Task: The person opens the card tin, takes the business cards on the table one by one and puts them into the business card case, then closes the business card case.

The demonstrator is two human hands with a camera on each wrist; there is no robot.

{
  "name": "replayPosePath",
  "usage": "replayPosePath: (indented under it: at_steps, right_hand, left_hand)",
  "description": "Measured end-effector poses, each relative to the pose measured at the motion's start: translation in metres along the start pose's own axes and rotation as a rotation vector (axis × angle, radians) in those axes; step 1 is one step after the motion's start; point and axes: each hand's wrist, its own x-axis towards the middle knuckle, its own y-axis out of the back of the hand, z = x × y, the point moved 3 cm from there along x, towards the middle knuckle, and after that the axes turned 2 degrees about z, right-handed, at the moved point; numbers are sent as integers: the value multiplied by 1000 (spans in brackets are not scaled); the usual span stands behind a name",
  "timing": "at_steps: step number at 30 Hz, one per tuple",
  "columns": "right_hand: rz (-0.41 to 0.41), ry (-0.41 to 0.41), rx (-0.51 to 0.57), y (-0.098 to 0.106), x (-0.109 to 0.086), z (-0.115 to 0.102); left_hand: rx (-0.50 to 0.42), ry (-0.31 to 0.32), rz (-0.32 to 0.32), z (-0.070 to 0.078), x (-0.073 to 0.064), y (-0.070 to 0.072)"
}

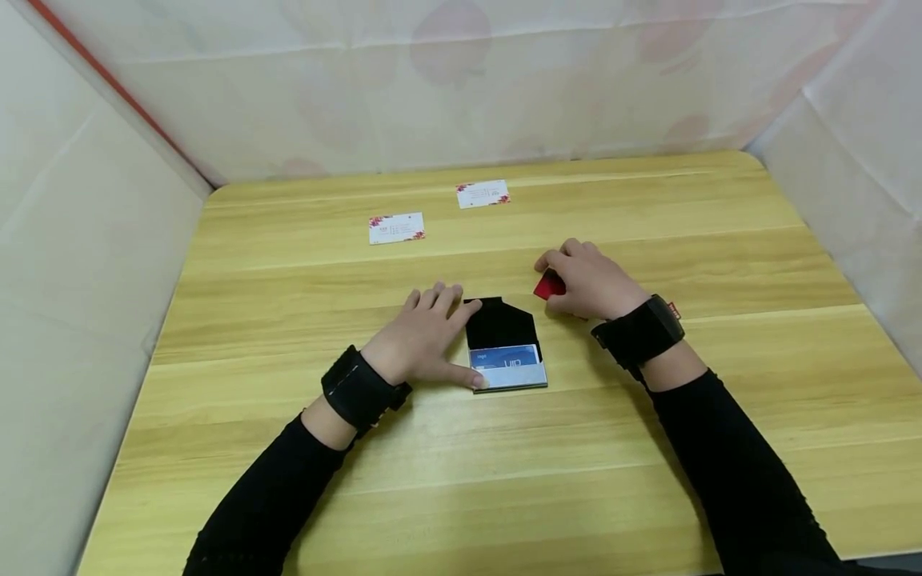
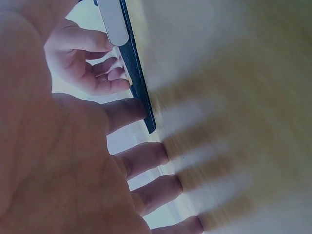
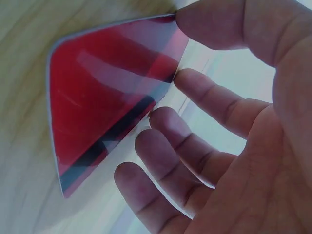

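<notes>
A black card holder (image 1: 502, 326) lies with its flap folded back on the table, a blue card (image 1: 507, 354) showing in its metal pocket. My left hand (image 1: 423, 336) is spread at the holder's left side. Its thumb presses the pocket's lower left corner, and the index fingertip touches the flap's far left corner. In the left wrist view the holder (image 2: 138, 78) shows edge-on past the straight fingers. To the right of the holder, my right hand (image 1: 594, 282) pinches a red card (image 3: 107, 92) with a dark stripe, by thumb and fingertips, close over the table.
Two white cards with red floral corners, a nearer one (image 1: 398, 229) and a farther one (image 1: 483, 194), lie flat beyond the holder. Pale cloth walls (image 1: 446, 96) stand behind and at both sides of the wooden table (image 1: 461, 496).
</notes>
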Motion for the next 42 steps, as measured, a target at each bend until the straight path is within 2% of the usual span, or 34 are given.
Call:
replayPosePath:
  at_steps: [8, 16, 23, 26, 31, 34, 42]
  right_hand:
    - [5, 8, 31, 4, 0, -2]
    - [-41, 31, 69, -3, 3, -1]
    - [-20, 33, 82, 2, 5, -6]
    - [-7, 47, 51, 1, 5, -8]
    - [33, 79, -54, 2, 4, -8]
    - [84, 101, -92, 7, 3, -10]
    - [197, 157, -87, 21, -4, -19]
  left_hand:
    - [3, 3, 15, -1, 1, 4]
    - [-12, 0, 11, -3, -3, 0]
    - [-5, 0, 26, -6, -2, 3]
    - [-3, -6, 26, -6, -2, 2]
    - [-15, -3, 16, -5, -3, 1]
    - [-21, -2, 17, -4, -2, 2]
    - [-4, -4, 11, -3, 0, 4]
